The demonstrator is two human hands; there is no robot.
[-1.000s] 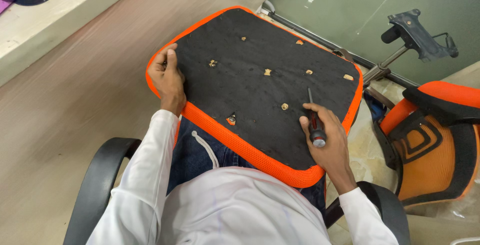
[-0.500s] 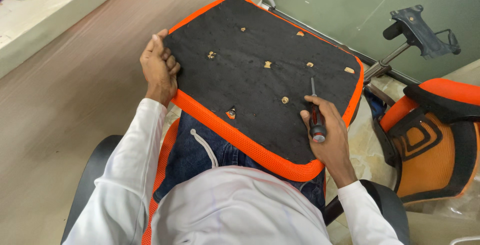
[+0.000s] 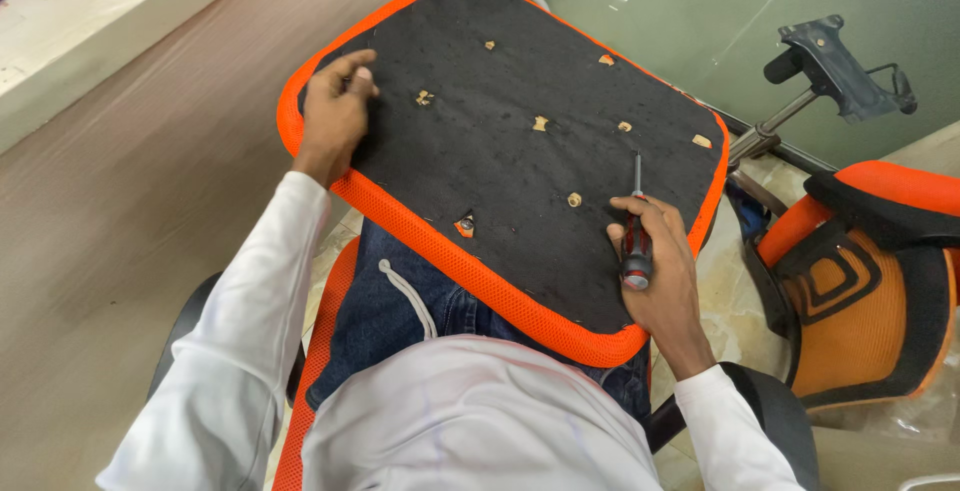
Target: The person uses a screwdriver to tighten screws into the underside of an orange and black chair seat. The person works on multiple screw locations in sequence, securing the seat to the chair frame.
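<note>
Nearest the camera, the person sits with an upturned seat cushion (image 3: 500, 151) lying across the lap, its black underside facing up and its orange mesh rim running along the near edge. The right hand (image 3: 660, 271) rests on the cushion's near right corner, its grip clamped on a screwdriver (image 3: 636, 241) with a red and black handle, the shaft pointing away over the black fabric. The left hand (image 3: 335, 116) presses on the far left edge of the cushion, fingers curled together on the fabric, holding nothing. To the right stands an orange chair back (image 3: 880, 281), and beyond it a chair base (image 3: 835, 66) lies on the floor.
</note>
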